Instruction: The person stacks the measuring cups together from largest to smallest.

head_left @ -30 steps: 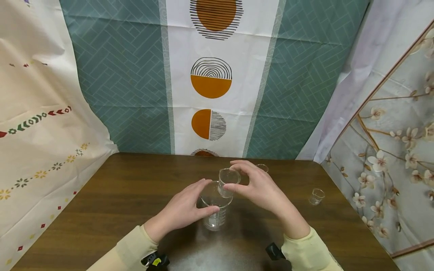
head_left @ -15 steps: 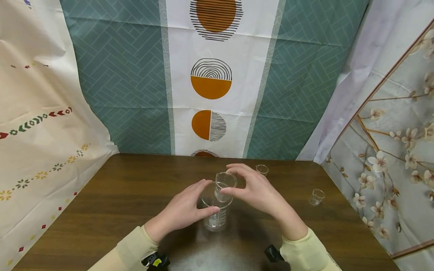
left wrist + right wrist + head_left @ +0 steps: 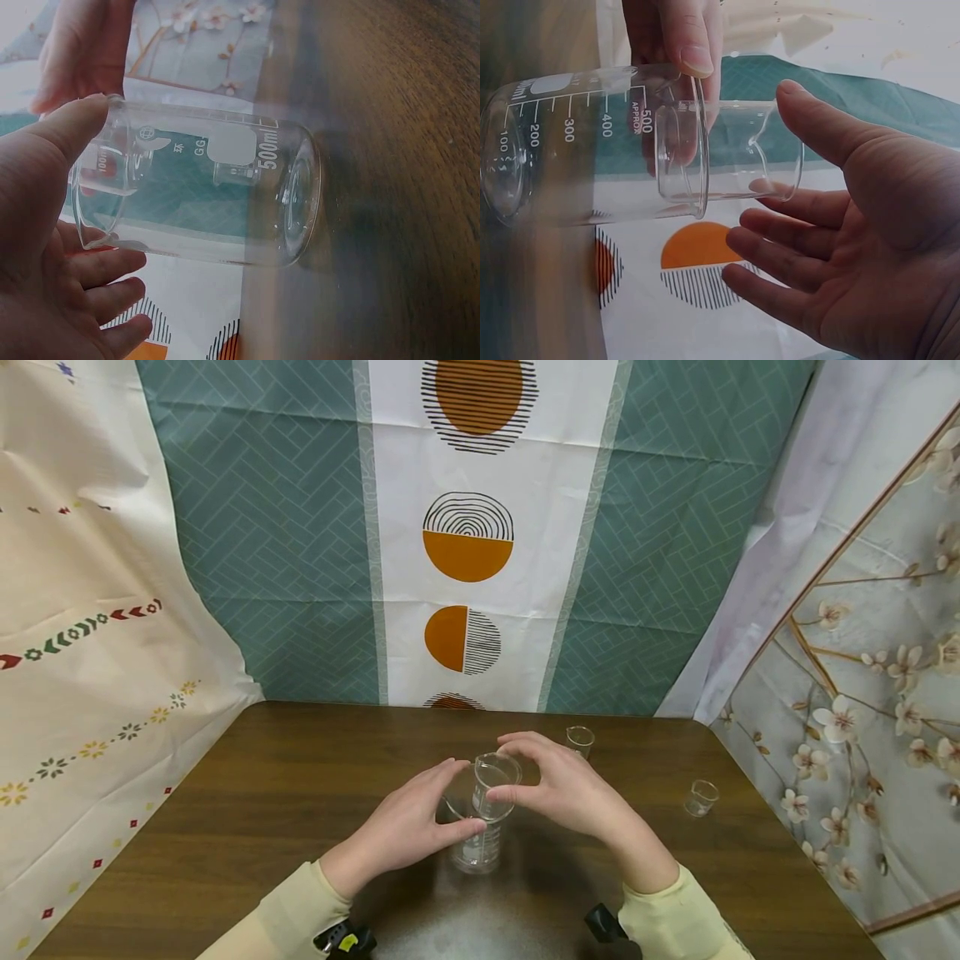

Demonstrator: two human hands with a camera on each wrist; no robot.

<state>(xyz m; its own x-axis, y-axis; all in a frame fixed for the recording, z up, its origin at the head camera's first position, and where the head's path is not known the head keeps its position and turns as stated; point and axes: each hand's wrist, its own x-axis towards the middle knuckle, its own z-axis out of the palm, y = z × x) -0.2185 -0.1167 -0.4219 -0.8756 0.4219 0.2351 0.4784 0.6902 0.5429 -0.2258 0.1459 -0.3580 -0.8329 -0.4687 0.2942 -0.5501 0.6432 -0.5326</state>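
A large clear glass beaker, printed 500ml, stands upright on the table. My left hand holds it near the rim from the left, thumb at the front and fingers around the far side. A smaller glass beaker is partly inside the large one's mouth, its upper part above the rim. My right hand pinches this smaller beaker near its top, thumb on one side and fingers on the other. In the right wrist view, the smaller beaker's base shows within the large beaker.
Two more small glass beakers stand on the brown wooden table: one beaker behind my right hand, another beaker farther right. Patterned cloth hangs behind the table, with more cloth at both sides.
My right hand has moved down and slightly left, lowering the smaller beaker into the large one's mouth. The left hand and large beaker have stayed nearly still.
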